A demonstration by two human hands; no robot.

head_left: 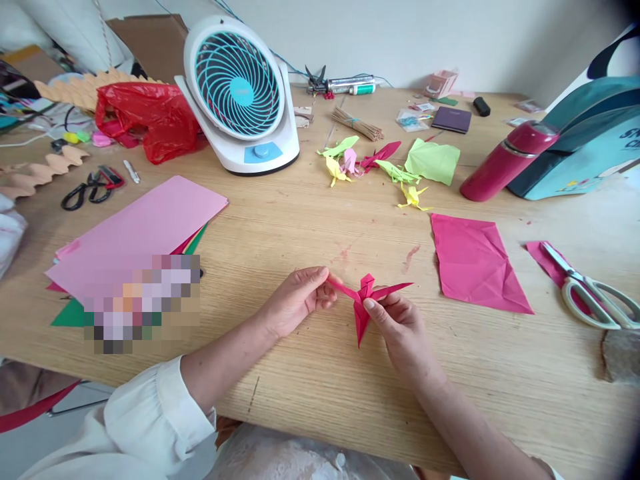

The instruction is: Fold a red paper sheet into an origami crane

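Observation:
A folded crimson paper crane (361, 312) is held above the wooden table between both hands. My left hand (301, 297) pinches the tip of its left-pointing part between thumb and fingers. My right hand (403, 327) grips the crane's middle, thumb in front and fingers behind. One narrow point reaches out to the right past my right fingers, and another hangs downward. To the right of my hands lies a creased crimson paper sheet (477, 263). Finished folded cranes in yellow, such as the yellow crane (413, 196), lie farther back among green and pink ones.
White-handled scissors (590, 290) rest on a crimson scrap at right. A crimson flask (510, 160) stands before a teal bag (580, 143). At left are stacked pink paper (145, 223), black-handled pliers (90, 189) and a red plastic bag (150, 123). A white fan (243, 93) stands behind.

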